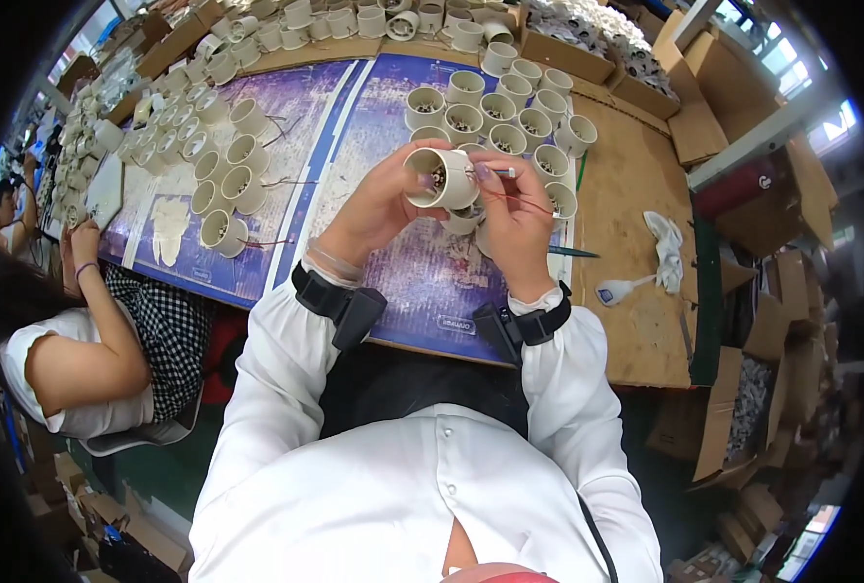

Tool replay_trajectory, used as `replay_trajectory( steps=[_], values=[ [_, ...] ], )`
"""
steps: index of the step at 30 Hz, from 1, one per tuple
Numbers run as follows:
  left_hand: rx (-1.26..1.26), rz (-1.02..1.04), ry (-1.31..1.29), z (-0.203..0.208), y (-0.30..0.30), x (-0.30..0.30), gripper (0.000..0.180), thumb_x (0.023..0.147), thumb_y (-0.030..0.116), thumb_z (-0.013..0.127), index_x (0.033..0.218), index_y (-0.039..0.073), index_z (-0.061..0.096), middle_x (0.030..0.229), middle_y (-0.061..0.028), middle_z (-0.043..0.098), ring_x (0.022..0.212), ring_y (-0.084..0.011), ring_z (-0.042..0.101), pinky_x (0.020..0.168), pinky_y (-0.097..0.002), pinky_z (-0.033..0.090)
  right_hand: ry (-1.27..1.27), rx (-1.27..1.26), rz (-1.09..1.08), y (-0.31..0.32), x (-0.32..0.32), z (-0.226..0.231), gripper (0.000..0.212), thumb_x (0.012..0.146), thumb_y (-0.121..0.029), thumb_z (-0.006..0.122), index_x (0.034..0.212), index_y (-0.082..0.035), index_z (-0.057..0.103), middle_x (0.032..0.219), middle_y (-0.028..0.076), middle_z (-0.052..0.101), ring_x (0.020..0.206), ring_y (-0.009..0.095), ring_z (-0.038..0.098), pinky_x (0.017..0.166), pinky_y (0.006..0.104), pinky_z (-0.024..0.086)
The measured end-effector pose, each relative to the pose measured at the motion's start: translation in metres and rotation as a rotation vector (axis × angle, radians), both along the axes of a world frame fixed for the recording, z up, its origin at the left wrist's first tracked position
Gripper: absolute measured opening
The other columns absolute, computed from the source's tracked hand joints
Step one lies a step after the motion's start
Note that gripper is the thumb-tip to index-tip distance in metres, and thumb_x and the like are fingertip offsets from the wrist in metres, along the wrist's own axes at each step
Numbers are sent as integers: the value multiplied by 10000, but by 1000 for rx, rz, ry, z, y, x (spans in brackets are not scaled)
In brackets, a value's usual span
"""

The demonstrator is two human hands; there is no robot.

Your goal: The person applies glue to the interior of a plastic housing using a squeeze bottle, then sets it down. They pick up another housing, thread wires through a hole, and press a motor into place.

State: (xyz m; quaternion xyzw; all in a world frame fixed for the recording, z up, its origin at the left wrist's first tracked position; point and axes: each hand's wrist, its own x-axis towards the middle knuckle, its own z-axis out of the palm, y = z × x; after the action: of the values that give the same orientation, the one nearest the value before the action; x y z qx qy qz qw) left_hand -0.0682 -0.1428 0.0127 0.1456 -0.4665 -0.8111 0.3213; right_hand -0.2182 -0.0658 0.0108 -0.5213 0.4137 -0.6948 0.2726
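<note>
My left hand (378, 202) is wrapped round an off-white cylindrical cup (460, 180), held tilted above the table so its open end faces left. Small metal parts show inside, and the thumb reaches into the mouth. At the cup's right side, my right hand (521, 228) pinches thin wires between thumb and fingers. One red wire (534, 205) trails across that hand, and a small pale piece (503, 172) sticks out past the fingertips. Where the wires meet the cup is partly hidden by the fingers. Just beyond stand several similar cups (464, 119) with metal bits inside.
More cups with wires (245, 189) stand at left on the blue-purple board (407, 301). A thin green tool (574, 252), a white squeeze bottle (618, 291) and a crumpled white cloth (665, 251) lie at right. A co-worker (92, 360) sits at left; cardboard boxes (723, 413) stand at right.
</note>
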Motion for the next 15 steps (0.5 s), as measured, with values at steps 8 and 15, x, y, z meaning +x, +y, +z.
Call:
replay_trajectory(
  steps=[8,15],
  values=[
    [6,-38,82,-5,1,1,486,823,190,571,1265,45,429,1091,-80,576,949,-173,597,682,-298,540,48,22,19,4,-2,1,76,917,-25,531,992,-12,534,1081,92,610,964,130,579,847,262,466],
    [-14,-75,64,0,2,3,589,780,287,589,1273,22,409,1021,-91,584,825,-161,615,587,-248,528,191,-25,106,6,-10,11,171,875,1,571,1039,-26,530,1098,96,586,954,140,580,836,261,469]
  ],
)
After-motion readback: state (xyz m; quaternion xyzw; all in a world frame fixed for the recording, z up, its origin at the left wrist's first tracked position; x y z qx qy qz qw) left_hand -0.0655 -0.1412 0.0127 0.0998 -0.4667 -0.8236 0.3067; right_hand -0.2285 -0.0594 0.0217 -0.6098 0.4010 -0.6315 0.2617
